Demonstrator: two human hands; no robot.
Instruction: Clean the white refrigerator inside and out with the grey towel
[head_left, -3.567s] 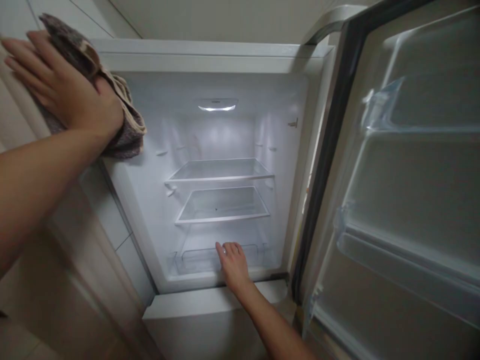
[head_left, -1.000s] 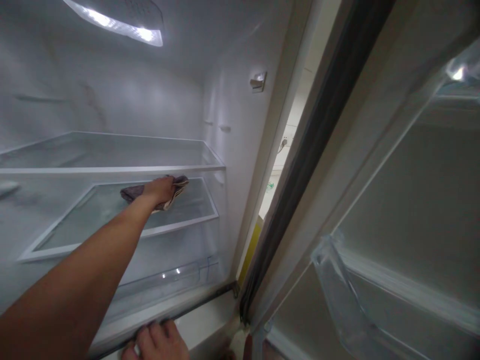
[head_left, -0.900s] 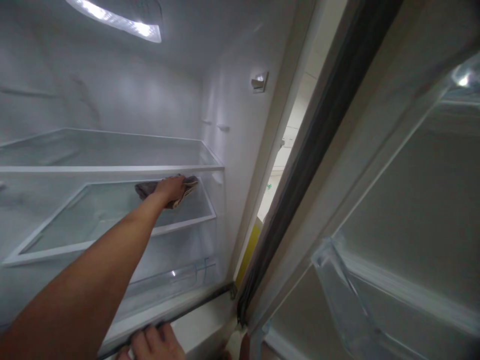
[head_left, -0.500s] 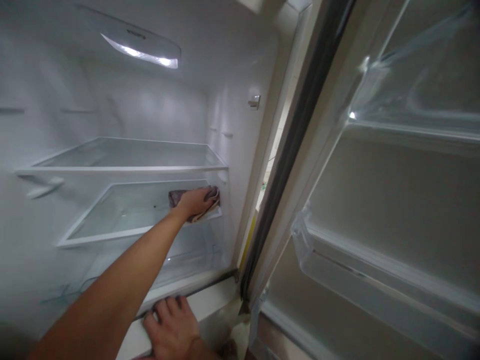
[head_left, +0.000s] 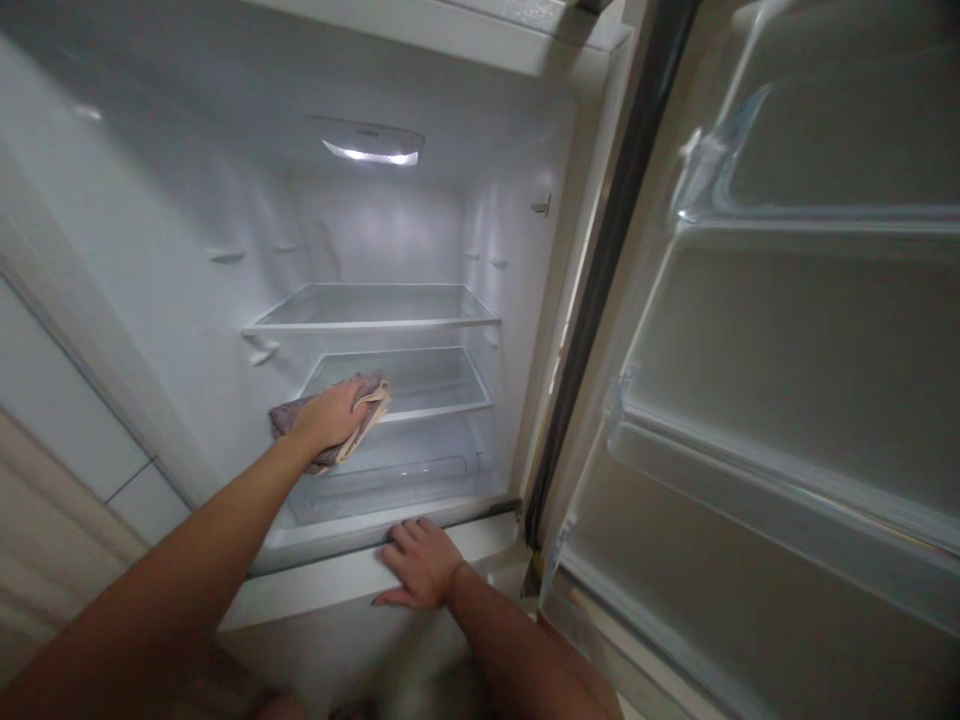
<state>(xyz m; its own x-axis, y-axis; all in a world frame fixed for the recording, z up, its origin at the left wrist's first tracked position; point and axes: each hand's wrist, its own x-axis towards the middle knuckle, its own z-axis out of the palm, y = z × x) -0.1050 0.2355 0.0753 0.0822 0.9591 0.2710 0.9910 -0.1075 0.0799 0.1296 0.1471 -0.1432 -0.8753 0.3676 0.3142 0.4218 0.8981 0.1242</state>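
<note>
Inside the fridge, my left hand (head_left: 330,415) grips a folded brown cloth (head_left: 289,416) with a pale edge. The cloth is at the front left of the lower glass shelf (head_left: 435,385), covering part of its front rim. My right hand (head_left: 424,562) rests on the white front ledge (head_left: 480,538) at the bottom of the fridge opening, fingers stretched out and holding nothing. Under the cloth, a clear drawer (head_left: 405,478) sits at the bottom of the compartment.
An upper glass shelf (head_left: 375,305) spans the compartment above the cloth. A lit lamp (head_left: 375,145) is on the ceiling. To the right the fridge door (head_left: 787,330) stands wide, with clear door bins (head_left: 750,500) and a dark seal (head_left: 600,290). Tiled wall (head_left: 150,500) shows at left.
My left hand has moved the cloth from the right end of the lower shelf to its left front. My right hand stays on the ledge. The view has shifted back and left.
</note>
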